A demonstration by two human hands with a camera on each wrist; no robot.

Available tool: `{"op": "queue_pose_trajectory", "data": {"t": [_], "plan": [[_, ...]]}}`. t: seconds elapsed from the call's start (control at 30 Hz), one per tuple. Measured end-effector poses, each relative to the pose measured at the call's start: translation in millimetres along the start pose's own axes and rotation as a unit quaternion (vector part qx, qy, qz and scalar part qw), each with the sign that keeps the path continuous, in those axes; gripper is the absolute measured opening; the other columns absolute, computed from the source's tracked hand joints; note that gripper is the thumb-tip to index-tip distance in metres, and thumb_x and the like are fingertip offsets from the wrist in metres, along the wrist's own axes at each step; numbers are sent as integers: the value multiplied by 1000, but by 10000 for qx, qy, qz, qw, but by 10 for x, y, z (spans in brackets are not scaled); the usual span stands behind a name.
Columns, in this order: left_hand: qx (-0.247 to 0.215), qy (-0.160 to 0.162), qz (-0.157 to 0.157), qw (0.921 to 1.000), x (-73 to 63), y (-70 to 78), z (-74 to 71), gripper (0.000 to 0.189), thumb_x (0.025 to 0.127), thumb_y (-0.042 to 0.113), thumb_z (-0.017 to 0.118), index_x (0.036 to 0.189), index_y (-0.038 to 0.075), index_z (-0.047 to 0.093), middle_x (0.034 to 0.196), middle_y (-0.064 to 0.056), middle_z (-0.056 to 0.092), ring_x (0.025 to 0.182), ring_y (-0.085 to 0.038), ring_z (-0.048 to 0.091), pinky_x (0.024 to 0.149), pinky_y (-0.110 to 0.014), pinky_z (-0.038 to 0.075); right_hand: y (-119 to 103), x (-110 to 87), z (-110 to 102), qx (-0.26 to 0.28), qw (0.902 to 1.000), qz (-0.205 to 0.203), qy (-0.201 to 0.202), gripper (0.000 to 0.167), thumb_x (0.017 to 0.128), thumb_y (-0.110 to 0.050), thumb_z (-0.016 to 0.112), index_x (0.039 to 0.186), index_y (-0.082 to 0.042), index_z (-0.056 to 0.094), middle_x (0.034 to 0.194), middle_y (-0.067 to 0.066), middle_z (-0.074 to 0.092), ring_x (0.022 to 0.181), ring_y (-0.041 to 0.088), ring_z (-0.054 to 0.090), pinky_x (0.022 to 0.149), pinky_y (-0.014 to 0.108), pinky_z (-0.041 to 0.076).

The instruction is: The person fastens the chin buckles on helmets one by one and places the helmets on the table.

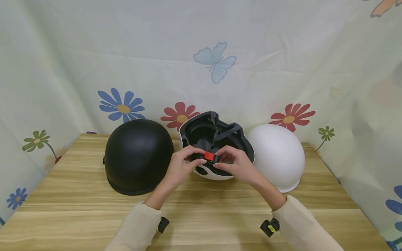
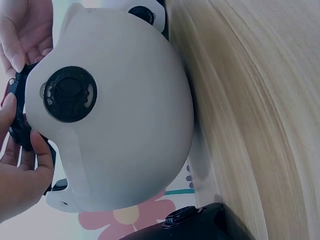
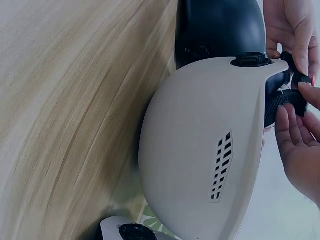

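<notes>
A white helmet [image 1: 216, 177] lies upside down in the middle of the table, its dark padded inside facing up. Over its opening, both hands hold a chin-strap buckle [image 1: 209, 156] with a red part and black ends. The left hand [image 1: 183, 164] pinches the buckle's left end between thumb and fingers. At the other end, the right hand [image 1: 236, 164] pinches the black strap end [image 3: 286, 102]. Whether the two buckle halves are locked together cannot be told. In the left wrist view, a round black fitting [image 2: 70, 94] shows on the helmet's outer shell.
A black helmet [image 1: 138, 157] sits dome up, close on the left. On the right, another white helmet [image 1: 276, 157] also stands dome up. All rest on a wood-grain table [image 1: 204, 216], with a flower-printed cloth [image 1: 150, 69] behind and at the sides.
</notes>
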State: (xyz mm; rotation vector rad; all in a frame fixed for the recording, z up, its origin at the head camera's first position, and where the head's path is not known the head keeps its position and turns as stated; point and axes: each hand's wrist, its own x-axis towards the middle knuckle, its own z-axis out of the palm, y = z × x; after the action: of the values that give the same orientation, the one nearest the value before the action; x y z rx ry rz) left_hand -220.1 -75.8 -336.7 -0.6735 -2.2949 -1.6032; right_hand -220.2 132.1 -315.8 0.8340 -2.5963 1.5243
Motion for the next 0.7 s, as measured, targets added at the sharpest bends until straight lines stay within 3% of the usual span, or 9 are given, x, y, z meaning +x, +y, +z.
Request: {"op": "queue_pose_trajectory", "data": {"t": [0.33,0.7], "plan": [[392,-230,-236,9987,-9,-4,-22,23,75,10,74,98,8,69,90,-2,64,66,-15,50,58,-26,46,21,-18,15,23,9996,278,-49,24,79,-5,70,100,-1,61,81,7,58,70,19,56,64,25,49],[507,-261,-601,9966,-37,-2,-70,32,80,12,71,111,10,64,103,-7,61,68,-18,51,60,-29,46,87,-51,-32,62,9997,222,-117,30,81,-3,68,109,0,60,88,12,60,74,21,59,67,28,50]]}}
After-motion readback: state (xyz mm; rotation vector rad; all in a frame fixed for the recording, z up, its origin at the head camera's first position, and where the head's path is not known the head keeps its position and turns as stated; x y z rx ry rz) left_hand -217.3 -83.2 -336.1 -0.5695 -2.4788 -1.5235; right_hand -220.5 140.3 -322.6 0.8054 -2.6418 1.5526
